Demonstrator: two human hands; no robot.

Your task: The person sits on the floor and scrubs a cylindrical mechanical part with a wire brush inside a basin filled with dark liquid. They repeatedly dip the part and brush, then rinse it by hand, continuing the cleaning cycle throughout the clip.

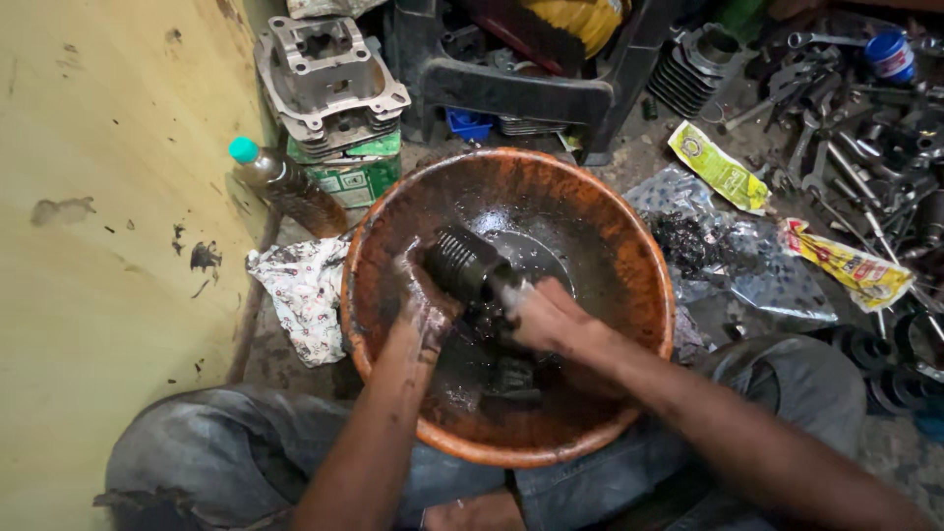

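Observation:
An orange basin (639, 256), dirty with dark oily liquid, sits on the floor between my knees. Inside it I hold a dark cylindrical metal engine part (464, 264), tilted, above the liquid. My left hand (421, 305), wet and foamy, grips the part's lower left side. My right hand (543, 313) presses against its right end, fingers closed on it. Another small dark part (511, 379) lies in the liquid below my hands.
A finned engine cylinder block (329, 79) sits on a green box by the yellow wall, with a green-capped bottle (280, 182) beside it. A patterned rag (305, 290) lies left of the basin. Yellow sachets (718, 167), wrenches and metal parts (865, 138) cover the floor at right.

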